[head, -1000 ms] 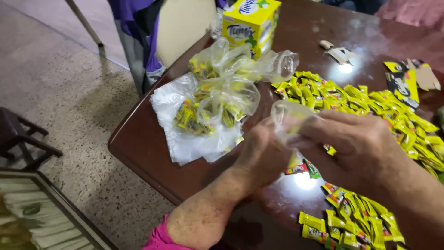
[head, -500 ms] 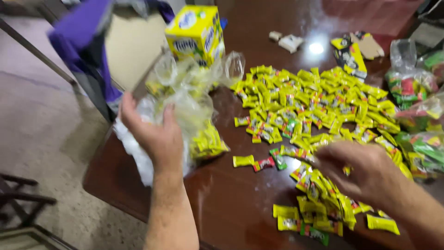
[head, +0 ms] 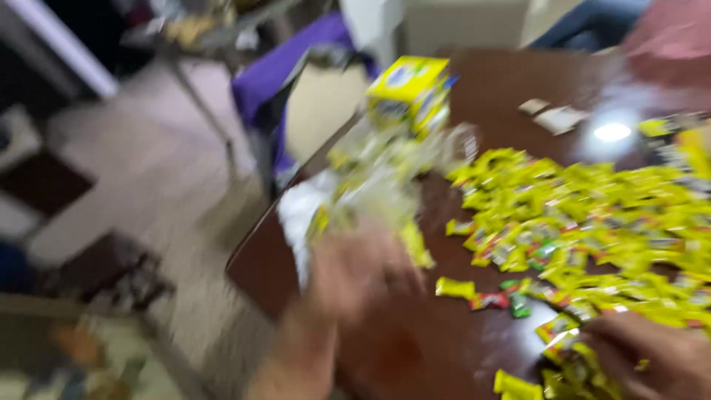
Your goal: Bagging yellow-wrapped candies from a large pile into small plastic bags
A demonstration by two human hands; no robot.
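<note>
My view is badly smeared by motion, so I read only the coarse shapes. My left hand (head: 355, 278) sits at about 6 o'clock, raised over the dark wooden table (head: 415, 348), right against the clear plastic bags (head: 370, 185) of yellow sweets heaped at 12 o'clock from it; I cannot tell how far its fingers are spread or whether they grip a bag. My right hand (head: 652, 359) lies at 4 o'clock in the lower corner, resting among the yellow wrapped candies (head: 592, 215) scattered across the 3 o'clock side of the table; its fingers look loosely curled over a few wrappers, though the blur hides any real grip. A yellow box (head: 411, 92) stands at 12 o'clock, just behind the bags.
</note>
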